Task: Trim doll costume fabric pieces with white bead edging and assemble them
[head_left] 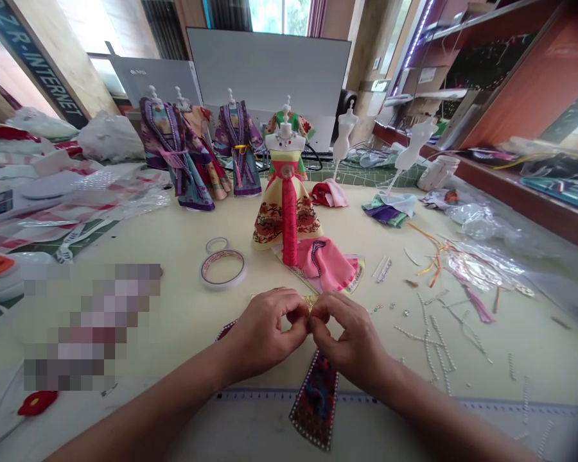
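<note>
My left hand [273, 324] and my right hand [349, 324] meet over the middle of the table, thumb and fingertips of each pinched together. What lies between the fingertips is too small to make out. A dark patterned fabric panel [316, 398], flared and edged with pale beads, extends from under my right hand toward me. Another beaded dark red edge [225, 330] shows past my left hand. Just behind the fingertips is a golden beaded strip [311, 299], partly covered. Beyond it stands a small dress form in a yellow and red gown [288, 192], with pink fabric [330, 263] beside its hem.
Tape rolls [223, 268] lie at left. Loose bead chains [436, 346], a few gems [406, 313] and orange cords [436, 250] are scattered at right. Dressed mannequins [239, 147] and bare white mannequins [344, 138] stand at the back. A ruler edge [250, 396] crosses the front.
</note>
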Demonstrator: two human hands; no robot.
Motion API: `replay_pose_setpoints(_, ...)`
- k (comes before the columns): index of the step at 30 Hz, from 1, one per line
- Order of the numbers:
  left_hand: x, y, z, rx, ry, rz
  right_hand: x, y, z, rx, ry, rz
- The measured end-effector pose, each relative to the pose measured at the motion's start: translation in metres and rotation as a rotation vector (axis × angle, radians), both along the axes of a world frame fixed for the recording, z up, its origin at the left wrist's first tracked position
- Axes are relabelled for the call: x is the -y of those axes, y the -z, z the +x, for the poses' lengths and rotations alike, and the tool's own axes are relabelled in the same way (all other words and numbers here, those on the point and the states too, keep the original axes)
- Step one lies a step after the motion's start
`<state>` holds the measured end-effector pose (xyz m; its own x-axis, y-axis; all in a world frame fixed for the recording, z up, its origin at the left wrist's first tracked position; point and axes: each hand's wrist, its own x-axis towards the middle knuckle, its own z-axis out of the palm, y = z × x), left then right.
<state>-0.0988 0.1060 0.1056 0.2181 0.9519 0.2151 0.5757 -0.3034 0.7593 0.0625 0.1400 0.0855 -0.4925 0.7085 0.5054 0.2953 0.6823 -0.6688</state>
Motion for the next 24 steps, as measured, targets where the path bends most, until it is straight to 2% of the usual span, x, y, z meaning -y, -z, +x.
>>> replay_pose_setpoints(5, -0.0007, -0.0032, -0.001, 0.066, 0.01, -0.15, -0.0017, -0.0017, 0.0013, -0.032, 0.016, -0.192)
replay_pose_setpoints(7, -0.001, -0.0041, -0.0009, 0.078, -0.007, -0.183, -0.0018, -0.0017, 0.0016, -0.039, 0.032, -0.223)
replay_pose_setpoints(13, -0.0007, -0.0049, 0.0012, 0.142, -0.015, -0.195, 0.0001, -0.0009, 0.0006, -0.033, 0.034, -0.217)
replay_pose_setpoints(19, -0.0006, -0.0044, 0.0026, 0.102, -0.047, -0.189, 0.0011, -0.001, 0.0006, -0.028, 0.028, -0.198)
replay_pose_setpoints(24, -0.0017, -0.005, 0.0023, 0.161, -0.027, -0.254, -0.0007, -0.0007, 0.0006, -0.026, 0.033, -0.203)
